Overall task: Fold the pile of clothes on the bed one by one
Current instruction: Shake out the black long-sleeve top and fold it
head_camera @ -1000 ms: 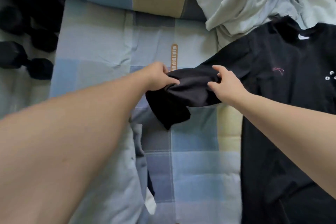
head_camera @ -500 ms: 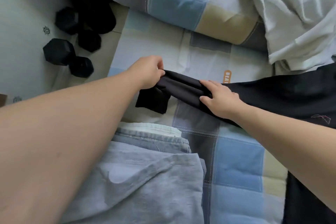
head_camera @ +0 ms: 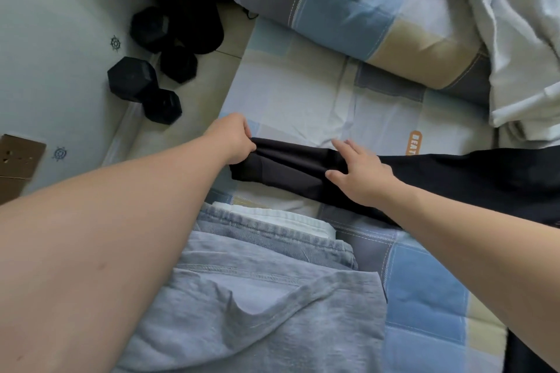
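A black T-shirt [head_camera: 472, 179] lies on the checked bed sheet [head_camera: 424, 288], its sleeve [head_camera: 291, 166] stretched out to the left. My left hand [head_camera: 233, 138] pinches the sleeve's end near the bed's left edge. My right hand [head_camera: 360, 172] rests flat on the sleeve further right, fingers spread. Most of the shirt's body runs out of view at the right.
A stack of folded clothes, grey top [head_camera: 272, 312] over denim [head_camera: 272, 236], lies near me. A checked pillow [head_camera: 363, 15] and crumpled white clothes [head_camera: 521, 48] lie at the back. Black dumbbells [head_camera: 145, 85] stand on the floor left of the bed.
The sleeve has been drawn out further left and laid flatter. My right hand went from gripping the sleeve to lying flat on it. The view has swung left.
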Motion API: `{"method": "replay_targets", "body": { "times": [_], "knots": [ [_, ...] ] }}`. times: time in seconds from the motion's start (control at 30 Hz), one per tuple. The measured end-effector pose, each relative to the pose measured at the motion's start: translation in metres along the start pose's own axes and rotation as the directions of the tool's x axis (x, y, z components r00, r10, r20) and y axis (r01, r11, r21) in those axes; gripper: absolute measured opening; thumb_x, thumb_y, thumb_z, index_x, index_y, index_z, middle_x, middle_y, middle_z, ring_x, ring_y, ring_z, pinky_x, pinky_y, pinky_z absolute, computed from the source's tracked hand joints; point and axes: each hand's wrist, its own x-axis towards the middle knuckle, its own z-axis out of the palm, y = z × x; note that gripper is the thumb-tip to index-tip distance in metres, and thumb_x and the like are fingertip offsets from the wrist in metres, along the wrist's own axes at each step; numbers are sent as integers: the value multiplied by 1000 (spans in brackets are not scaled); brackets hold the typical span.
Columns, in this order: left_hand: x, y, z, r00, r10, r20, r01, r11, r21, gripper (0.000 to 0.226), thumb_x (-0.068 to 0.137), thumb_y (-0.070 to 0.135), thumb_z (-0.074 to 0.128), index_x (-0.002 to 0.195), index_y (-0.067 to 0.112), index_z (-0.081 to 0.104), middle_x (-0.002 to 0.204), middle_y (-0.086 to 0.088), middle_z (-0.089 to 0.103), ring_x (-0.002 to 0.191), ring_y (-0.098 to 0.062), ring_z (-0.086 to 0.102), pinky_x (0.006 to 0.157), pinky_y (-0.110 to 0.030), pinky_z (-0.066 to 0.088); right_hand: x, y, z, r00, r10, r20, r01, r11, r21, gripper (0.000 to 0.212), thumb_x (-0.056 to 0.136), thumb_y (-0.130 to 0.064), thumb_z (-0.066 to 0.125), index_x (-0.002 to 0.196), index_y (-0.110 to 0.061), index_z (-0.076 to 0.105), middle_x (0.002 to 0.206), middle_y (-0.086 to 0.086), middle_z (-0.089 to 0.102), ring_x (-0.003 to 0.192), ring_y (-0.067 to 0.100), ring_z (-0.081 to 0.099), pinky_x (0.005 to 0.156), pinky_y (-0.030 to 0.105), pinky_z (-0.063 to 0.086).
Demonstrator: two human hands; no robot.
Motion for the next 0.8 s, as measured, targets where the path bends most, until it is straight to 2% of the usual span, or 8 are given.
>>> {"method": "replay_targets", "body": {
  "times": [0.13,0.23,0.3,0.33,0.47,0.6,0.7,0.8],
  "knots": [
    [-6,-9,13,994,28,-102,-20,996,84,17,97,27,62,108,20,52,121,-3,58,106,-26,53,87,-35,44,-2,2,16,996,88,6,-89,996,26,73,99,-50,49,158,-39,7,168,-2,-5,154,29,-1,118,60,18],
    [-20,6,16,980,121,-157,-78,964,255,37,96,32,62,129,25,46,138,-4,47,126,-29,44,99,-40,36,-12,4,18,995,-60,79,46,984,171,78,99,-43,55,161,-28,10,169,3,2,155,23,6,124,36,12],
    [-34,23,18,968,220,-122,-174,937,304,48,95,35,61,138,27,42,144,-4,42,133,-29,38,104,-42,33,-26,6,12,988,-143,56,123,953,276,74,100,-35,57,161,-29,16,169,-3,8,154,11,7,119,21,9],
    [-41,32,20,962,262,-81,-226,924,308,50,95,36,59,141,27,41,146,-4,42,134,-29,37,105,-42,33,-34,9,7,988,-152,23,137,941,309,71,100,-32,57,160,-31,19,168,-6,12,154,7,9,117,18,9],
    [-72,69,45,938,343,58,-343,885,314,48,97,39,54,142,26,42,150,-2,40,139,-27,31,109,-44,31,-64,48,-4,994,-38,-100,70,939,336,62,102,-29,54,158,-28,28,166,-6,23,152,11,19,123,32,20],
    [-101,120,89,910,388,145,-414,858,305,47,98,40,54,142,28,43,153,0,37,142,-24,26,111,-43,29,-92,127,-4,983,152,-99,-117,948,296,61,102,-32,50,158,-29,26,167,0,20,153,20,17,122,43,24],
    [-119,163,135,875,441,199,-484,797,362,49,98,41,53,145,29,41,159,0,31,144,-26,24,112,-43,30,-114,197,1,931,334,-149,-303,932,199,64,101,-36,48,159,-34,19,168,-1,9,154,25,7,116,55,26],
    [-125,202,188,850,459,256,-526,759,383,54,101,42,48,152,35,31,168,0,13,153,-27,8,118,-45,22,-133,264,13,846,524,-97,-505,847,169,70,101,-45,44,158,-42,6,168,-3,-10,154,27,-9,115,67,17]
  ]
}}
